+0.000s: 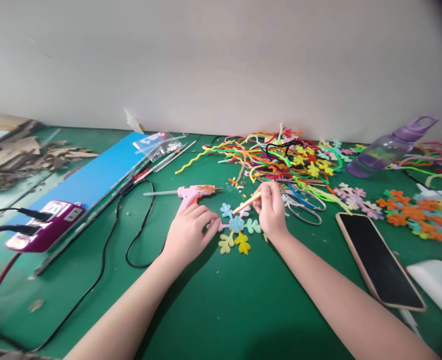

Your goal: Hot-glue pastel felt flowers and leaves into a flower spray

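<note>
A flower-shaped craft piece (236, 224) lies on the green table, its blue centre ringed by blue, pink, mint, pale green and yellow lobed petals. My left hand (191, 229) pinches the pink petal at its left side between thumb and finger. In my right hand (270, 210) is a slim tan stick (246, 203), gripped near its upper end; its lower tip points down to the top of the flower's centre. Whether the tip touches is too small to tell. Just behind my left hand lies a pink glue gun (195, 193) with a clear glue stick in its back, its nozzle pointing right.
Behind my hands spreads a heap of coloured pipe cleaners (266, 155). At right are a purple bottle (382, 150), a phone (380, 260) and orange craft flowers (412, 209). Left are a purple power strip (50, 227), black cables, a blue board (93, 172) and torn cardboard (14, 150).
</note>
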### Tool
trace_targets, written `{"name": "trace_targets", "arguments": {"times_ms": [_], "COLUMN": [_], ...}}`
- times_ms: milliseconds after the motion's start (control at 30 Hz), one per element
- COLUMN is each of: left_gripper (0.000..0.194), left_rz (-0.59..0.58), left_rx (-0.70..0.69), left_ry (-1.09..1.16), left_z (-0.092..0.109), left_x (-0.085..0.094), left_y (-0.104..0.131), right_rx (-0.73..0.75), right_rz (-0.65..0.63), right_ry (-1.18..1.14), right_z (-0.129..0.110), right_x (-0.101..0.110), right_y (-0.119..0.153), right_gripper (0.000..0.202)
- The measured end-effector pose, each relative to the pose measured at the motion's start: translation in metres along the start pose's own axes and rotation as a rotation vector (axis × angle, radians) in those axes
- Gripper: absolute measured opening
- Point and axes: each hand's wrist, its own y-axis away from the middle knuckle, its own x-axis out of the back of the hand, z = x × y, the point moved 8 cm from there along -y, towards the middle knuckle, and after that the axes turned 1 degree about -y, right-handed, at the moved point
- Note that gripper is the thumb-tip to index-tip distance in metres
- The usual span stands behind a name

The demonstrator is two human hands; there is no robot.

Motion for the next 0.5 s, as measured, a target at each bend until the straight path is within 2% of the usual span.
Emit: {"name": "trace_targets", "arguments": {"times_ms": [67,200,500], "left_gripper": [0.024,0.030,0.034], "left_rz": [-0.055,-0.147,-0.208], "left_rx": [-0.031,0.007,0.003], "left_ry": [0.046,0.098,0.064], "left_z": [0.004,0.004,0.000], "left_x": [-0.002,-0.005,-0.008], "left_y": [-0.003,-0.004,-0.002], "right_rx": [-0.017,-0.050,-0.095], "right_rz": [-0.027,-0.056,-0.086], "right_ry": [-0.002,-0.009,-0.022], "right_z": [0.000,0.002,0.011], "right_x": [-0.003,-0.006,-0.006], "right_y": [0.001,0.002,-0.001], "right_gripper": [0.028,0.027,0.027]}}
